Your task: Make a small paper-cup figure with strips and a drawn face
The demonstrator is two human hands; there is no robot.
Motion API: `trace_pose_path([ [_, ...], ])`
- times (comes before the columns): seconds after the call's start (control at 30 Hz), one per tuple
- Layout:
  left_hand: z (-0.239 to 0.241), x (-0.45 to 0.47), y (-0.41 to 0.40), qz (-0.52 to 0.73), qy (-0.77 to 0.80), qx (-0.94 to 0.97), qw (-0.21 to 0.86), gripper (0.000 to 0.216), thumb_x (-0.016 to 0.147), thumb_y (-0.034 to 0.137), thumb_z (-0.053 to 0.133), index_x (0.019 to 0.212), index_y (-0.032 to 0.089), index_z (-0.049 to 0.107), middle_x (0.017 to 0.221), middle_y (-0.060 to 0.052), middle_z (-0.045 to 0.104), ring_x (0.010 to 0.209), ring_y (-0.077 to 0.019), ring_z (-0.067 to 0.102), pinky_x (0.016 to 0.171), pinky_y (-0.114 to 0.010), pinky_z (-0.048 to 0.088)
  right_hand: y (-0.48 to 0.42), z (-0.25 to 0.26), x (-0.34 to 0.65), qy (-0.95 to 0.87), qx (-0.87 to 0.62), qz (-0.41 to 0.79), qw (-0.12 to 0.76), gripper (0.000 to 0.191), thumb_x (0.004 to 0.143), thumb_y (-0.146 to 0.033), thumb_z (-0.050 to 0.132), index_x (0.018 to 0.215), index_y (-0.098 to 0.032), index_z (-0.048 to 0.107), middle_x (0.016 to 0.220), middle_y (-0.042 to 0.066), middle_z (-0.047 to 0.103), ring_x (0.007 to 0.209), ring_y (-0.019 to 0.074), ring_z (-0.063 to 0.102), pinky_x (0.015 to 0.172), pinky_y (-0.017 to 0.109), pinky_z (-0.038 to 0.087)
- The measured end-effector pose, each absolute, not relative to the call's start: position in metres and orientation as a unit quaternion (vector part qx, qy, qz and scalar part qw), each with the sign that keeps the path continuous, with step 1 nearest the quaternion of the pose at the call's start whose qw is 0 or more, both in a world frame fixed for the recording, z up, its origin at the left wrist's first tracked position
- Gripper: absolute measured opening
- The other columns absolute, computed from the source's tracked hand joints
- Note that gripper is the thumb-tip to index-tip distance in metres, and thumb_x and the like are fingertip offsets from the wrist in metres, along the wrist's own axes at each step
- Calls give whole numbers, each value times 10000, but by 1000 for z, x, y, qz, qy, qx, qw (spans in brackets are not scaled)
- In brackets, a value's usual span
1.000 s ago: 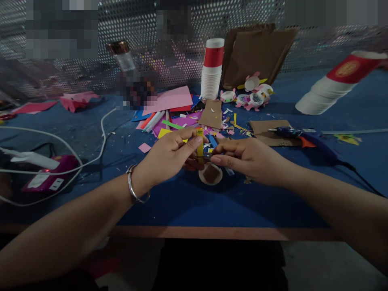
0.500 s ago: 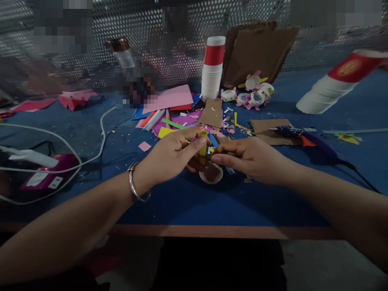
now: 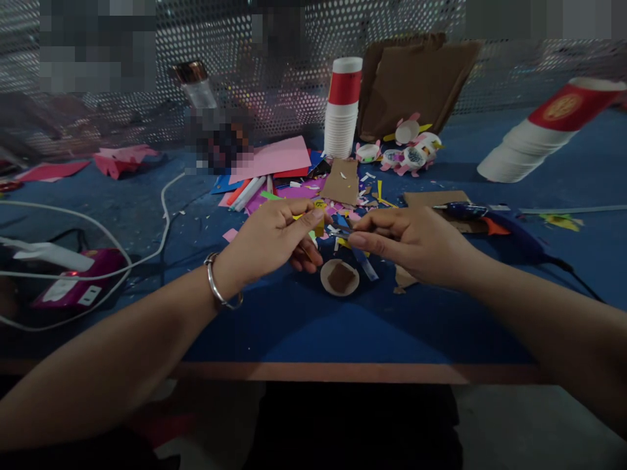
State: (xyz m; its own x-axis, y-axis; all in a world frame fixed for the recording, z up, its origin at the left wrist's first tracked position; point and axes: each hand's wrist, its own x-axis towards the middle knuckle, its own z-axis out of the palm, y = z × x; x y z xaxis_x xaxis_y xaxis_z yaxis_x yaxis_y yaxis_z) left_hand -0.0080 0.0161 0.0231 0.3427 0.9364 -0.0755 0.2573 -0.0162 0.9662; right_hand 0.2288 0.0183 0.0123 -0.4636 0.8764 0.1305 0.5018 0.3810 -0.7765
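Between the thumb and fingers of my left hand [image 3: 281,238] is a small yellow paper strip [image 3: 320,225], partly covered by them. My right hand [image 3: 409,245] pinches a thin metal blade [image 3: 340,228] that points left toward the strip; its handle is hidden in my fingers, so I cannot tell what kind of cutter it is. Just below and between both hands, a small round white paper cup base [image 3: 339,277] lies on the table with a brown cardboard piece [image 3: 343,279] in it.
Paper scraps and a cardboard piece [image 3: 341,183] lie beyond my hands. Stacked paper cups [image 3: 341,124] stand behind; another stack [image 3: 548,130] leans at right. A blue hot glue gun [image 3: 507,225] rests on cardboard. Left are a power strip [image 3: 81,284] and white cable [image 3: 165,196].
My hands have drawn slightly apart, and the blade has moved up and away from the yellow strip. Less of the strip shows now, and the round cup base is more fully visible.
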Motion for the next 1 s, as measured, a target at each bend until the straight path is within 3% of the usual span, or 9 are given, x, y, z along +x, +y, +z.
trace_pose_path([
  [0.13,18,-6,28,290,489,659,493,325,986,465,719,791,206,715,532,-40,717,385,-160,658,400,-215,484,20,12,233,-765,-467,331,296,603,920,-805,658,861,-210,744,659,0,584,593,138,427,581,315,280],
  [0.2,16,-6,33,268,503,661,488,221,989,406,709,967,205,797,526,-22,718,380,-161,655,398,-214,481,20,13,235,-757,-473,328,309,586,920,-791,675,874,-211,744,655,3,576,599,145,431,572,317,266],
  [0.27,14,-8,35,265,515,659,480,288,992,355,699,1220,209,797,522,-5,720,389,-172,666,410,-220,497,20,14,236,-756,-473,321,319,565,918,-776,695,872,-215,739,642,5,569,613,156,456,568,317,261],
  [0.33,14,-11,37,280,520,649,479,341,983,322,717,1297,207,780,508,2,712,399,-173,672,420,-218,503,21,15,236,-758,-476,313,318,558,919,-773,697,867,-219,735,623,3,558,609,160,463,560,318,259],
  [0.5,18,-14,37,360,506,623,477,127,966,306,774,943,186,811,591,-29,746,506,-145,715,521,-214,554,22,14,235,-760,-484,306,307,554,950,-755,668,870,-212,741,623,-9,550,561,131,398,551,313,261],
  [0.57,21,-13,36,384,484,587,523,109,944,259,794,996,163,803,755,-58,812,670,-149,778,669,-233,616,22,14,235,-757,-482,315,309,572,950,-767,658,882,-206,746,649,-5,569,565,125,394,551,311,257],
  [0.67,23,-13,32,395,447,521,611,271,820,93,849,1081,136,789,944,-70,845,852,-143,802,821,-235,626,22,13,235,-749,-485,332,307,630,922,-822,642,886,-201,743,649,-9,554,559,120,375,542,313,226],
  [0.83,24,-10,22,449,441,472,618,202,789,24,824,950,138,783,932,-36,830,811,-113,772,745,-201,595,21,11,233,-719,-480,386,321,687,877,-879,640,929,-201,742,598,-43,431,553,119,321,530,311,180],
  [1.0,23,2,13,478,430,429,635,145,816,24,815,871,146,758,884,-11,800,810,-110,760,821,-242,621,19,10,227,-714,-458,409,336,650,845,-850,710,883,-202,690,625,-40,492,556,114,366,537,305,225],
])
